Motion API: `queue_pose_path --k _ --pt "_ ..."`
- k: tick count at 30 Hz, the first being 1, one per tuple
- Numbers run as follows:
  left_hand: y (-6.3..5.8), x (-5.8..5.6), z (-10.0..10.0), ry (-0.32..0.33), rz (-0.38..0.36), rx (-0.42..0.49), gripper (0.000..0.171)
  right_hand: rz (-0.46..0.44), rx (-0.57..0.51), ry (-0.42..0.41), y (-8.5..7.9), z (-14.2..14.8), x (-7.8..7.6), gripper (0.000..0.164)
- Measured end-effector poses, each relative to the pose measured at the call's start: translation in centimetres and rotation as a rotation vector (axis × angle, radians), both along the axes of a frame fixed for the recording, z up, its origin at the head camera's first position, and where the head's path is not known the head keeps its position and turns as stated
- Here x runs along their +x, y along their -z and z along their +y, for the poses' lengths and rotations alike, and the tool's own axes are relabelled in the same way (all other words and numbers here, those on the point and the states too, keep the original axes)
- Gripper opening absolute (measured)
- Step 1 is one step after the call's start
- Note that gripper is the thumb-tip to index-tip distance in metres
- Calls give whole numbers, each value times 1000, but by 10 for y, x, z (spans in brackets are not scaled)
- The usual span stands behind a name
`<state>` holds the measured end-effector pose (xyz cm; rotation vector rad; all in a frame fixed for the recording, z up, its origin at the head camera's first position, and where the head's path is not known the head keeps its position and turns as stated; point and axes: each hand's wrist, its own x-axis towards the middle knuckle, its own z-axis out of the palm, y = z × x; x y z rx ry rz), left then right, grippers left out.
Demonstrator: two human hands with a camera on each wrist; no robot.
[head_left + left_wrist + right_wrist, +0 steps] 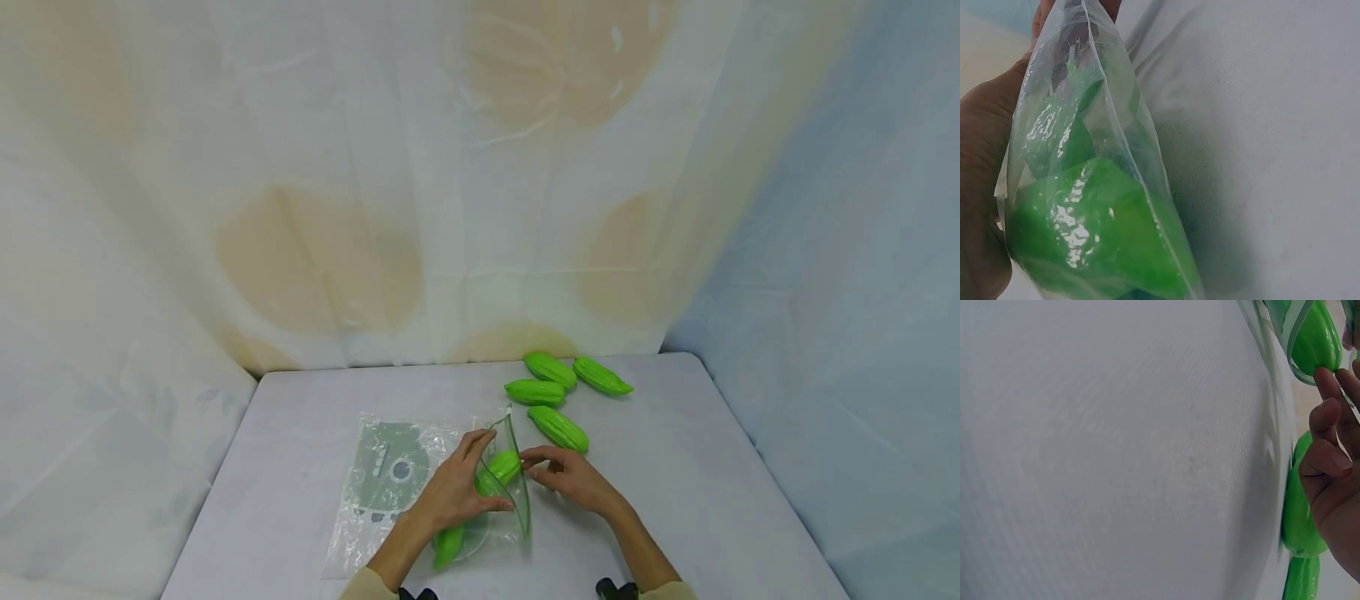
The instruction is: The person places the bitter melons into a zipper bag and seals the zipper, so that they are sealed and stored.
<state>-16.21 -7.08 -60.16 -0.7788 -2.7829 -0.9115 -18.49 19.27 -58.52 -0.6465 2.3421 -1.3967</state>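
Observation:
A clear plastic bag [390, 533] with green print lies flat on the table, its mouth gaping toward the right. My left hand [453, 487] holds the bag near that mouth, thumb and fingers spread along its upper side. One bright green ridged bitter melon [505, 467] sits in the mouth; another bitter melon [448, 546] shows through the plastic deeper in. With its fingertips, my right hand [566, 477] touches the end of the melon in the mouth, as the right wrist view shows. In the left wrist view, green [1085, 225] fills the bag beside my left palm.
Several more bitter melons lie behind and right of the bag, the nearest bitter melon [558, 428] just beyond my right hand. The white table [675, 500] is bordered by a patterned curtain [450, 208] at the back and sheets on both sides.

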Motion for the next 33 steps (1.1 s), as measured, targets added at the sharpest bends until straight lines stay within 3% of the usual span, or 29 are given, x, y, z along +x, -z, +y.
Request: queue_pose_path --k 33 --pt "-5 4 2 6 -5 -12 117 -5 -40 -139 -4 -8 3 35"
